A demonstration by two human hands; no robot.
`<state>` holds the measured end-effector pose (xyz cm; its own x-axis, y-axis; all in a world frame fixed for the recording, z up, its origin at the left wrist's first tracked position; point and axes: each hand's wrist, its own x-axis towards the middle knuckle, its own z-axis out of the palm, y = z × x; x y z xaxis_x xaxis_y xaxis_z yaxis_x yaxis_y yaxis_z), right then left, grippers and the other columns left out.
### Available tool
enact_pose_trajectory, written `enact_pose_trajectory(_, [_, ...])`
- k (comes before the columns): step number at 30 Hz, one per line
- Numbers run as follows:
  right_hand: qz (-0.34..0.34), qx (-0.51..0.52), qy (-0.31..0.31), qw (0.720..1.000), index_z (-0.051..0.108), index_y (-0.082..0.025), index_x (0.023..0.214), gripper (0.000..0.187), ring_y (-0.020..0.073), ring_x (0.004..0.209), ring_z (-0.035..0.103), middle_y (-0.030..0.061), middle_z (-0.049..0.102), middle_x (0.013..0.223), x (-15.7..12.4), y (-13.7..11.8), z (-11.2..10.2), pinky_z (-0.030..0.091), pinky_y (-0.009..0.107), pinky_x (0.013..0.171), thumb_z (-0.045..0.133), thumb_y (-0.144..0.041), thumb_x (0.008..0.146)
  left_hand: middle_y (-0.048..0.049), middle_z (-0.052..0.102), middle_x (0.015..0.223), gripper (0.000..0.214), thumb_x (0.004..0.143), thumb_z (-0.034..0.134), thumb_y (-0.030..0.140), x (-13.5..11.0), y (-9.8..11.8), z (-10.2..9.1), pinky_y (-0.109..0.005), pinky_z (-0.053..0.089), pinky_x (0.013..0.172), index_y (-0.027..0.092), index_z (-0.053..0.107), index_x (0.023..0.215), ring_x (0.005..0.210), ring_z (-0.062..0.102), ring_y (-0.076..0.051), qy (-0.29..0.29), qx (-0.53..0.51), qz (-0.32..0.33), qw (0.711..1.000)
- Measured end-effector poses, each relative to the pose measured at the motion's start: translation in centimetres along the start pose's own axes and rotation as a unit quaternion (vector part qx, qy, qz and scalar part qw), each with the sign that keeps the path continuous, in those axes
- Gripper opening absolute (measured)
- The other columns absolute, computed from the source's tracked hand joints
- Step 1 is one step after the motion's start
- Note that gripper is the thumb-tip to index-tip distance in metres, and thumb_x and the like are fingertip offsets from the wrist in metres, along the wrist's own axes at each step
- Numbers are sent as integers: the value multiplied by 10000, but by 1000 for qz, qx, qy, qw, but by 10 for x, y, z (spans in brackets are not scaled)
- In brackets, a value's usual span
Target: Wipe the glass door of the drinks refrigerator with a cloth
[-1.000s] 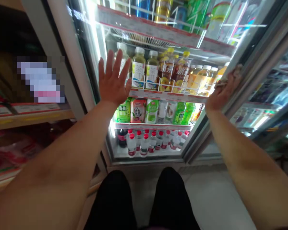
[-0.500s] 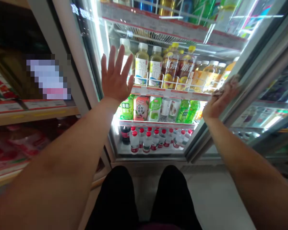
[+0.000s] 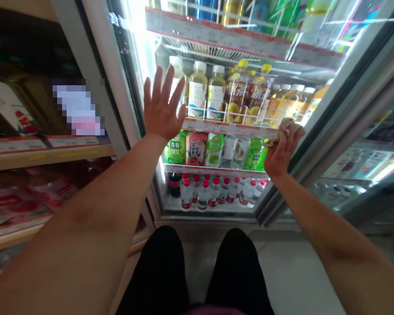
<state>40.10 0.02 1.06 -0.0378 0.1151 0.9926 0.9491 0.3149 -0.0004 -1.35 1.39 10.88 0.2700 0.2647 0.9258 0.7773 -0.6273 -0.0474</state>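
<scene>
My left hand (image 3: pixel 164 109) is spread flat toward the glass door of a lit drinks fridge, its fingers apart and nothing in it. At the right side of the same door, my right hand (image 3: pixel 282 151) presses a crumpled, light-coloured cloth (image 3: pixel 290 126) to the glass. Part of the cloth is bunched under the fingers. Behind the glass, bottles of tea (image 3: pixel 197 92) with white caps stand beside the left hand. Iced tea bottles (image 3: pixel 238 94) with yellow caps are between the two hands.
A metal door frame (image 3: pixel 335 127) runs along the right, with another fridge beyond it. To the left, a wooden shelf (image 3: pixel 49 157) holds large bottles. Small red-capped bottles (image 3: pixel 203 197) fill the bottom of the fridge. My knees (image 3: pixel 166 262) are below the door.
My right hand has moved left and down with the cloth, from the door frame's edge onto the glass. My left hand has stayed nearly where it was. The view has shifted slightly.
</scene>
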Motion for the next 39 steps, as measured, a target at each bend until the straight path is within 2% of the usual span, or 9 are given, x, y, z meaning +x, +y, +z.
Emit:
enact_pose_trajectory(3, [-22, -20, -46, 998, 464, -149, 1456, 553, 285, 1569, 174, 153, 380, 1585, 0, -9, -5, 235, 638, 1234, 318, -324, 953, 163, 27, 1679, 675, 1019, 390, 602, -1, 2, -1, -399, -231, 1252, 212, 317, 1566, 1550, -163, -136, 2, 21, 8, 1000])
enact_pose_trajectory(8, [-7, -4, -6, 1000, 462, -156, 1492, 552, 275, 1576, 135, 147, 346, 1616, 35, -28, -5, 218, 570, 1254, 311, -303, 982, 151, 10, 1682, 701, 1018, 395, 569, 0, -1, 0, -368, -290, 1208, 153, 284, 1570, 1530, -226, -153, -7, -3, 13, 1000])
enact_pose_trajectory(15, [-117, 14, -55, 992, 492, -222, 1478, 512, 263, 1577, 151, 61, 437, 1570, 14, -65, 9, 265, 566, 1253, 315, -326, 1009, 178, 43, 1660, 661, 1010, 300, 623, -3, 17, -8, -421, -136, 1298, 300, 313, 1586, 1562, -85, -148, 9, 50, -14, 999])
enact_pose_trajectory(20, [-100, 22, -69, 992, 462, -265, 1508, 507, 268, 1578, 149, 25, 402, 1600, 44, -91, 15, 236, 574, 1266, 271, -318, 1040, 193, 45, 1649, 695, 992, 228, 669, -3, 19, -8, -434, -138, 1306, 326, 300, 1591, 1551, -113, -150, 7, 45, -26, 999])
enact_pose_trajectory(23, [-91, 18, -74, 993, 411, -270, 1541, 521, 264, 1582, 135, 28, 411, 1599, 41, -109, 18, 241, 575, 1268, 248, -343, 1052, 198, 60, 1648, 684, 991, 228, 663, -3, 20, -8, -409, -141, 1308, 341, 300, 1590, 1537, -147, -128, 2, 41, -31, 999])
enact_pose_trajectory(28, [-175, 37, -183, 967, 448, -344, 1511, 482, 226, 1574, 173, -46, 428, 1591, 39, -126, 18, 200, 520, 1304, 294, -389, 1056, 181, 100, 1650, 700, 983, 220, 656, -1, 17, -6, -420, -190, 1284, 302, 308, 1581, 1520, -198, -103, 0, 24, -27, 999])
enact_pose_trajectory(33, [-170, 86, -155, 969, 335, -301, 1583, 527, 246, 1584, 94, -15, 369, 1626, 73, -147, 21, 116, 582, 1306, 275, -350, 1061, 177, 98, 1650, 669, 1002, 214, 636, -2, 17, -7, -403, -181, 1290, 313, 305, 1581, 1524, -174, -82, 6, 10, -16, 1000])
enact_pose_trajectory(36, [-162, 95, -148, 971, 337, -311, 1583, 522, 243, 1585, 77, -18, 361, 1631, 67, -166, 27, 119, 573, 1310, 290, -333, 1064, 170, 68, 1653, 656, 1011, 202, 620, -3, 18, -8, -403, -172, 1295, 316, 307, 1583, 1535, -138, -97, 6, 15, -19, 1000])
enact_pose_trajectory(39, [-232, 111, -201, 945, 382, -329, 1558, 505, 199, 1581, 114, -51, 379, 1620, 57, -179, 33, 137, 503, 1326, 317, -287, 1059, 184, 135, 1647, 648, 1002, 200, 631, -3, 19, -8, -396, -168, 1296, 363, 301, 1583, 1529, -149, -94, 8, 15, -20, 1000])
